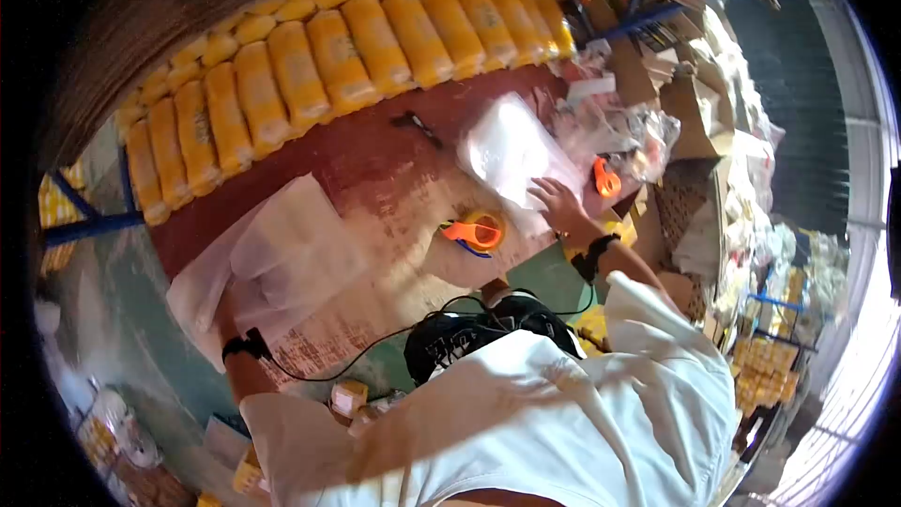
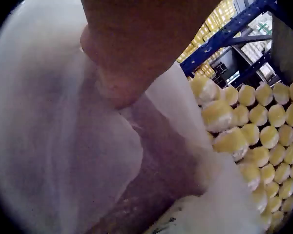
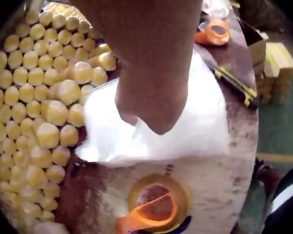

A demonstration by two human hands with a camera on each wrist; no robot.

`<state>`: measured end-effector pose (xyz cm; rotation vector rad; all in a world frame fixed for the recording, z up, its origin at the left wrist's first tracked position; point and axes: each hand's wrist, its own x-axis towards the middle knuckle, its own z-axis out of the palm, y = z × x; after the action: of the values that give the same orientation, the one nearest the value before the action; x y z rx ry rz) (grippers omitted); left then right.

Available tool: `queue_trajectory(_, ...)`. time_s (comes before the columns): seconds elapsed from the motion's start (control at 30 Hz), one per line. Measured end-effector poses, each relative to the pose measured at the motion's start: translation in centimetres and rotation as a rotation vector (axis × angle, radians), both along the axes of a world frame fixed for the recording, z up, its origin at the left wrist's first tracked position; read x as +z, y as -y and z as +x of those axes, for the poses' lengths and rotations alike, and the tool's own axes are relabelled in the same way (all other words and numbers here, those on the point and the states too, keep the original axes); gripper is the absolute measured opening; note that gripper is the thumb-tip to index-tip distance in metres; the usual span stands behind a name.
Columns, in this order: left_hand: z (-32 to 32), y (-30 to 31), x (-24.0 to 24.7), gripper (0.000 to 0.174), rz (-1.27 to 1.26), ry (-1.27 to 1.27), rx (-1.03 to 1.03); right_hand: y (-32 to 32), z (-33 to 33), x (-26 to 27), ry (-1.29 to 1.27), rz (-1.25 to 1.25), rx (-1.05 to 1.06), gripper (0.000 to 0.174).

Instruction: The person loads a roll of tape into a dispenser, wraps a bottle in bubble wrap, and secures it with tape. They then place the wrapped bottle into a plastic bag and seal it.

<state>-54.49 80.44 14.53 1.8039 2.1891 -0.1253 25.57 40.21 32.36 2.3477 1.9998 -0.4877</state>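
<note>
My right hand (image 1: 556,204) lies with fingers spread on a clear plastic sheet (image 1: 511,152) at the right of the red-brown table (image 1: 375,178). In the right wrist view that hand (image 3: 151,97) presses the white sheet (image 3: 195,126). An orange tape dispenser with yellow tape (image 1: 476,230) stands just left of it, also close below the hand (image 3: 154,207). My left hand (image 2: 127,63) is against a large translucent sheet (image 1: 282,253) that overhangs the table's left front edge. Its fingers are hidden by the sheet.
Rows of yellow packs (image 1: 375,38) are stacked along the table's far side. A second orange dispenser (image 1: 605,178) and crumpled bags (image 1: 629,131) lie at the right, beside open cardboard boxes (image 1: 694,103). A yellow-black knife (image 3: 234,85) and a black tool (image 1: 416,125) lie on the table.
</note>
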Motion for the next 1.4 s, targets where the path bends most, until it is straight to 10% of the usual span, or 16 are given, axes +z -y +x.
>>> queue_trajectory(0.17,-1.4,-1.0,-0.2,0.041,-0.036,0.015,0.042,1.9,4.2,-0.3,-0.011,-0.395,-0.061,0.052)
queue_trajectory(0.37,-0.4,0.1,-0.6,0.043,-0.045,0.041,0.061,-11.3,-4.6,-3.2,0.102,-0.012,-0.671,0.084)
queue_trajectory(0.53,1.0,2.4,0.6,0.045,0.014,0.013,0.065,-14.7,-10.2,-6.1,0.172,0.085,-0.910,0.069)
queue_trajectory(0.9,3.7,6.9,1.7,0.050,0.136,0.090,0.055,-1.2,-2.7,-6.7,-0.601,0.214,-0.758,0.018)
queue_trajectory(1.17,2.2,3.9,3.0,0.054,-0.032,0.340,0.215,-4.3,-3.1,2.9,0.017,0.483,-0.925,0.036)
queue_trajectory(1.4,3.4,1.5,2.1,0.057,-0.337,1.023,0.750,-5.8,-6.9,4.3,-0.079,0.377,-0.757,0.036)
